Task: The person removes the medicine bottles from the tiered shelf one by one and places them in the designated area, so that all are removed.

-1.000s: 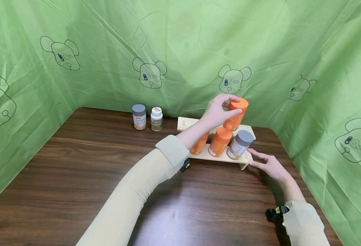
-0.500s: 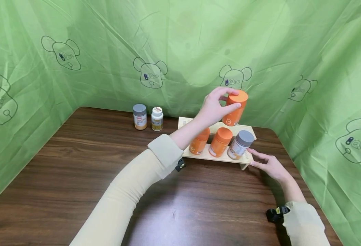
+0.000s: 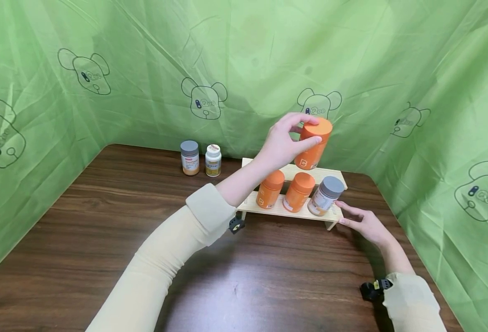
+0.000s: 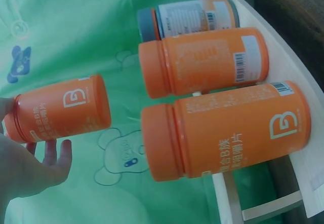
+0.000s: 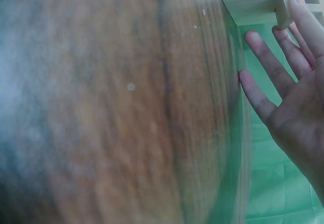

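The left hand (image 3: 283, 140) has thumb and fingers curled round the cap end of an orange B-vitamin bottle (image 3: 310, 156), aloft over the rear tier of a two-tier wooden rack (image 3: 329, 177). The right hand (image 3: 366, 225), fingers extended and spread, touches the rack's three-o'clock end. Work looks partway: two orange bottles (image 3: 297, 197) and a grey-capped jar (image 3: 322, 203) stand on the front tier; another grey-capped jar (image 3: 190, 162) and a white bottle (image 3: 213, 165) stand off the rack, towards ten o'clock. The rack sits near the table's (image 3: 103, 230) three-o'clock edge, green cloth (image 3: 144, 92) behind; open room spreads from six to nine o'clock.
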The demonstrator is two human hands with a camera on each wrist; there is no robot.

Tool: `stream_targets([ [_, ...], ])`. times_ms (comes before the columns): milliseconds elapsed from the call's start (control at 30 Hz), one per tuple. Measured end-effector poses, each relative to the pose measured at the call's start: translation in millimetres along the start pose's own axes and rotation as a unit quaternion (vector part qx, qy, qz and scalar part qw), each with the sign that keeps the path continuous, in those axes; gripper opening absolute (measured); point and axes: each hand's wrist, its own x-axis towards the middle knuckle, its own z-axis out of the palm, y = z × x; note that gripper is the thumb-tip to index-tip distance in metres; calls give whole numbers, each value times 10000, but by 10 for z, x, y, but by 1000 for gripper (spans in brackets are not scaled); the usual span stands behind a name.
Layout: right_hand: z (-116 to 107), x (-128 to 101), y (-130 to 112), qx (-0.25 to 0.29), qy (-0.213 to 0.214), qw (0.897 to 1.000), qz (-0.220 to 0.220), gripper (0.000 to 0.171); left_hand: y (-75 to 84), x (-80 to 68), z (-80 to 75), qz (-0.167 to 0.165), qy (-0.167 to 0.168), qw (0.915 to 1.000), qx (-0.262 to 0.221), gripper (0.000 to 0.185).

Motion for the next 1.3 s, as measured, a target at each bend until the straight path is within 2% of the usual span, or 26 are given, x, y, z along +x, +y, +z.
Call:
stream_targets([
  [433, -11, 2, -6, 155, -44, 9999, 7, 55, 163, -175, -249, -195, -73, 9997, -143, 33],
  [700, -7, 3, -2, 218, 14, 9998, 10, 55, 161, -319, -409, 13, 45, 9998, -208, 30],
  [867, 3, 1, 20, 178, -32, 9998, 80, 55, 207, -413, -515, -191, 38, 9996, -194, 30],
  [1033, -2, 11, 31, 156, -18, 9999, 40, 55, 395, -535, -654, -424, 43, 9988, -245, 32],
  [1100, -3, 12, 33, 87, 9, 10000, 34, 55, 419, -569, -709, -459, 69, 9985, -275, 32],
  [1300, -1, 12, 26, 231, -16, 9997, 35, 55, 192, -599, -863, -379, 182, 9983, -408, 32],
])
